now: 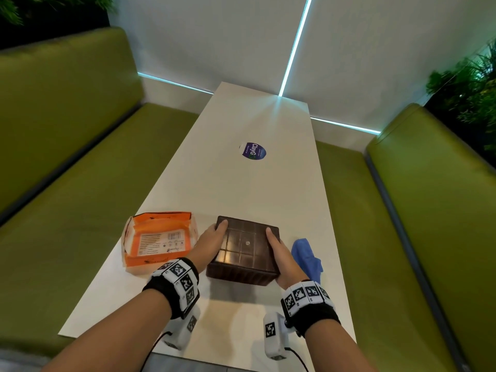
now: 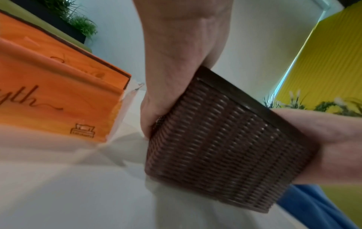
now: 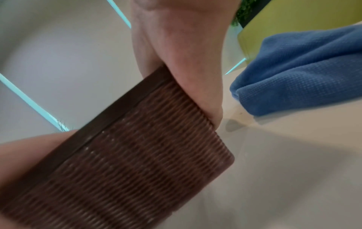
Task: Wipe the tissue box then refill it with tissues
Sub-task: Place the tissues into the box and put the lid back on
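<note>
Round sticker [image 1: 253, 151] on worktop [image 1: 236, 183] reads "ClayG". Brown woven tissue box [image 1: 245, 249] gripped between left hand [image 1: 210, 244] and right hand [image 1: 281, 257]; orange tissue pack [image 1: 158, 240] left of left hand, blue cloth [image 1: 307, 257] beside right hand

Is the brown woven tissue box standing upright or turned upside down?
Upside down, apparently: the brown woven tissue box shows a closed gridded base on top, with no slot visible.

Layout on the table [image 1: 241, 183], near end

The tissue box [image 1: 245, 249] sits at the centre, gripped at 9 o'clock by the left hand [image 1: 210, 244] and at 3 o'clock by the right hand [image 1: 281, 255]. A tissue pack [image 1: 158, 241] lies just beside it at 9 o'clock, a cloth [image 1: 307, 256] at 3 o'clock, a sticker [image 1: 253, 151] well apart at 12 o'clock. Benches [image 1: 80, 170] flank the table at 9 and 3 o'clock.
</note>
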